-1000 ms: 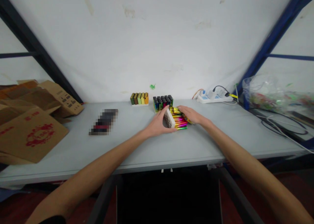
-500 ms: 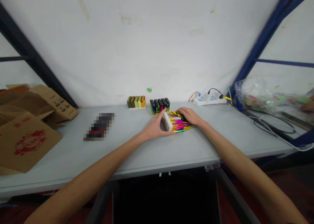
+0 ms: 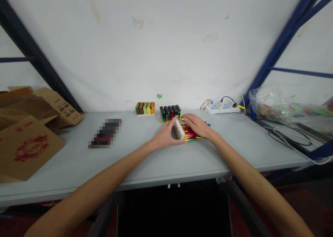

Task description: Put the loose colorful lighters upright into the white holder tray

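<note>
A white tray with holes in its base (image 3: 178,129) is tipped on its side on the table. My left hand (image 3: 166,135) is closed on it, fingers at the far edge and thumb at the near edge. Shiny metallic-coloured sticks that look like lighters (image 3: 189,134) lie sideways against the tray's other face. Over them lies my right hand (image 3: 196,124), its fingers stretched out and touching the top; its thumb is hidden. Blue ends show past this hand. Just behind stands a batch of black-topped lighters (image 3: 170,113), upright together.
Another upright batch, green to orange (image 3: 145,108), stands by the wall. Left are a pixelated dark object (image 3: 106,133) and cardboard boxes (image 3: 33,147). A white power strip (image 3: 221,107), loose cables (image 3: 288,134) and clear plastic bags (image 3: 270,102) are to the right.
My right hand has shifted slightly left and flattened over the coloured lighters, covering more of them. Blue ends now show beyond it. The left hand still grips the tray.
</note>
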`<action>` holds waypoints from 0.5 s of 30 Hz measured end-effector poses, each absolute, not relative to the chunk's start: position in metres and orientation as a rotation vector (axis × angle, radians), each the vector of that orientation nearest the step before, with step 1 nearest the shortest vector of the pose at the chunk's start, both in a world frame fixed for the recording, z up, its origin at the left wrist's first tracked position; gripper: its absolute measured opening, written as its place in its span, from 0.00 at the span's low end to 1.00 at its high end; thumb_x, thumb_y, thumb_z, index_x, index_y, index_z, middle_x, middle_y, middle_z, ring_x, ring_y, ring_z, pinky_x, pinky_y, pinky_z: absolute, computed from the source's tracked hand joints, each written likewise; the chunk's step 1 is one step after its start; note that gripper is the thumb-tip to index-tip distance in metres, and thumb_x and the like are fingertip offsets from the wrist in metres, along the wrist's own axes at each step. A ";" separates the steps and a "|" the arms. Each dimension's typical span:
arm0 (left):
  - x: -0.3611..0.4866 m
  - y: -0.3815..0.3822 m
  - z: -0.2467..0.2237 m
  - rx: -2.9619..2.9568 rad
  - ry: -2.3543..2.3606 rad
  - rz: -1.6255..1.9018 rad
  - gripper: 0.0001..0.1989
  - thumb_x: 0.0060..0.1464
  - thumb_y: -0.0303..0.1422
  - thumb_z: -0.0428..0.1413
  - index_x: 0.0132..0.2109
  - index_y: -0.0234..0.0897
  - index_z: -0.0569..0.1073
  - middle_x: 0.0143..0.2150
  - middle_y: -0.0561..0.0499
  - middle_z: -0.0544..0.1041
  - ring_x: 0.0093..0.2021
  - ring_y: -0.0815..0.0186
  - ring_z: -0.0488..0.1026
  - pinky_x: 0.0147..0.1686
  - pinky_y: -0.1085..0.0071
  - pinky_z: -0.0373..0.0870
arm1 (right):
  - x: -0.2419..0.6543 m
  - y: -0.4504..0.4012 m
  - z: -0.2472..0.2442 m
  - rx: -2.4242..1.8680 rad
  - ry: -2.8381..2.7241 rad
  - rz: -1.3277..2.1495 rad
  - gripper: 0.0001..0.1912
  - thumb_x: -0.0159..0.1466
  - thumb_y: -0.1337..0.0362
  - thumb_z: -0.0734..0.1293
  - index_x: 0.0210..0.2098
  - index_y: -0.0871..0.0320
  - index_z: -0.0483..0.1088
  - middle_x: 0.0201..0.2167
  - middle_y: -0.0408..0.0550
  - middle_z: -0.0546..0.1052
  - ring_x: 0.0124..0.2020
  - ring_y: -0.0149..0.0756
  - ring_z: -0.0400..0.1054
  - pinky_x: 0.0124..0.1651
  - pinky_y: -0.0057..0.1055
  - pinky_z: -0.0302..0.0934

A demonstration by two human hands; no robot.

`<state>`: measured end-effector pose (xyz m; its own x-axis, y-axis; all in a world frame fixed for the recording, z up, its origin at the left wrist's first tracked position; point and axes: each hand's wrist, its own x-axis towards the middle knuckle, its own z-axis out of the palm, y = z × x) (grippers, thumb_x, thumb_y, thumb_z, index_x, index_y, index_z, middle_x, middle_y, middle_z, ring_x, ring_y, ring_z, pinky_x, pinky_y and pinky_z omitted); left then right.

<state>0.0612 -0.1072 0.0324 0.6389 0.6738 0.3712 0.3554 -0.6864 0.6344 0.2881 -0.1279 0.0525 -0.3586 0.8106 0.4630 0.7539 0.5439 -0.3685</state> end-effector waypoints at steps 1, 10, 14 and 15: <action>0.062 -0.107 0.032 2.341 0.802 0.815 0.64 0.41 0.55 0.70 0.76 0.40 0.48 0.75 0.36 0.55 0.74 0.43 0.54 0.72 0.48 0.52 | 0.281 -0.132 0.052 -1.236 -2.189 0.132 0.24 0.77 0.54 0.51 0.55 0.60 0.72 0.56 0.57 0.76 0.58 0.44 0.69 0.64 0.42 0.58; 0.064 -0.101 0.030 2.344 0.784 0.818 0.66 0.40 0.55 0.70 0.76 0.37 0.46 0.75 0.35 0.55 0.74 0.45 0.54 0.72 0.51 0.53 | 0.270 -0.137 0.038 -1.329 -2.242 0.147 0.25 0.77 0.58 0.47 0.59 0.62 0.68 0.59 0.61 0.75 0.59 0.45 0.69 0.64 0.44 0.60; 0.063 -0.101 0.031 2.339 0.761 0.825 0.65 0.41 0.54 0.70 0.76 0.38 0.47 0.75 0.35 0.56 0.73 0.45 0.56 0.72 0.50 0.54 | 0.274 -0.134 0.036 -1.324 -2.317 0.036 0.24 0.77 0.61 0.49 0.59 0.61 0.69 0.60 0.60 0.75 0.60 0.45 0.69 0.65 0.46 0.60; 0.063 -0.101 0.031 2.344 0.760 0.822 0.64 0.41 0.55 0.70 0.76 0.38 0.47 0.75 0.35 0.56 0.73 0.45 0.57 0.72 0.50 0.54 | 0.276 -0.134 0.036 -1.286 -2.355 0.011 0.24 0.76 0.61 0.49 0.58 0.61 0.70 0.59 0.60 0.75 0.60 0.45 0.69 0.66 0.46 0.59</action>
<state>0.0630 -0.1014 0.0307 0.6550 0.6540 0.3785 0.3263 -0.6966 0.6390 0.2756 -0.1335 0.0357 -0.4611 0.7995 0.3849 0.7960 0.5644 -0.2189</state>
